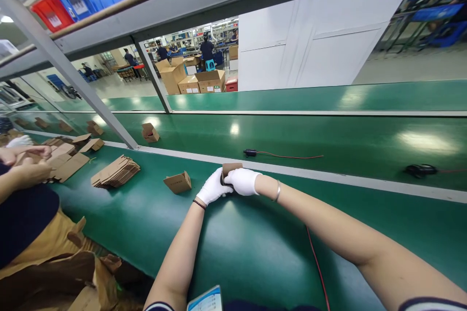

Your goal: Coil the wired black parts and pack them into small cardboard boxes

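The white-gloved left hand (212, 187) and white-gloved right hand (242, 181) cover most of the small brown cardboard box (231, 168); what their fingers press beneath it is hidden. The thin red wire (316, 262) runs off the bottom edge.

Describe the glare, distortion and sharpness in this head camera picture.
Head view: overhead lamps leave bright glare patches on the green conveyor belt; wide-angle distortion bends the white rail and overhead frame; both gloved hands, left hand and right hand, on the small cardboard box, are sharp; the background workshop is small and soft.
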The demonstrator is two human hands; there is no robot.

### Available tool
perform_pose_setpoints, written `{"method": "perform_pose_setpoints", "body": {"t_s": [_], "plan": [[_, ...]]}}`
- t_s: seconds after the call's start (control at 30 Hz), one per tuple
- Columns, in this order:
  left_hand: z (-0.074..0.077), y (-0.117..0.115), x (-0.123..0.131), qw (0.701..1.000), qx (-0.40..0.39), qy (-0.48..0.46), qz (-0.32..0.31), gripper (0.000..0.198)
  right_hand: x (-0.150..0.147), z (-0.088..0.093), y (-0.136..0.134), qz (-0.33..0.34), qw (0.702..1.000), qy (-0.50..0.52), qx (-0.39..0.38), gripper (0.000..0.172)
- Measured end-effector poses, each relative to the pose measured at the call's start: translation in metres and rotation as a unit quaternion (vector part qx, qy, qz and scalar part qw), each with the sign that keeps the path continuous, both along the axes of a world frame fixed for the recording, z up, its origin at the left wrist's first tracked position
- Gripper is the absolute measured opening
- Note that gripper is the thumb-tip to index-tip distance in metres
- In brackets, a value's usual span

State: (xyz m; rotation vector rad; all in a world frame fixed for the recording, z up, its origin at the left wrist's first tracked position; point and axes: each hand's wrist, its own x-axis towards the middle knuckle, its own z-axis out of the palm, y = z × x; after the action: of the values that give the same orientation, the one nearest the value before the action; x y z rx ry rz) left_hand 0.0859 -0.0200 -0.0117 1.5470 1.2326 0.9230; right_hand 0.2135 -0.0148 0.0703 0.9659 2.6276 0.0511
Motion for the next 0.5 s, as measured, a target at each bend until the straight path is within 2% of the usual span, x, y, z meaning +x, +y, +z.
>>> {"method": "perform_pose_setpoints", "body": {"t_s": [0.17,0.3,0.37,0.43,0.5], "plan": [[0.006,-0.002,0.0,0.999,0.01,0.05,0.017,0.055,0.002,-0.007,-0.007,-0.024,0.999,-0.019,0.026,0.027],[0.004,-0.013,-0.006,0.995,0.047,0.08,0.045,0.075,0.004,-0.019,-0.001,-0.051,0.997,-0.001,0.053,0.021],[0.002,-0.026,-0.015,0.992,0.062,0.085,0.071,0.075,0.026,-0.022,0.003,-0.083,0.994,0.007,0.075,0.02],[0.0,-0.043,-0.028,0.99,0.058,0.072,0.102,0.063,0.062,-0.02,0.008,-0.128,0.987,0.011,0.097,0.018],[0.0,-0.059,-0.043,0.982,0.07,0.073,0.162,0.05,0.106,-0.012,0.018,-0.186,0.974,0.016,0.125,0.018]]}}
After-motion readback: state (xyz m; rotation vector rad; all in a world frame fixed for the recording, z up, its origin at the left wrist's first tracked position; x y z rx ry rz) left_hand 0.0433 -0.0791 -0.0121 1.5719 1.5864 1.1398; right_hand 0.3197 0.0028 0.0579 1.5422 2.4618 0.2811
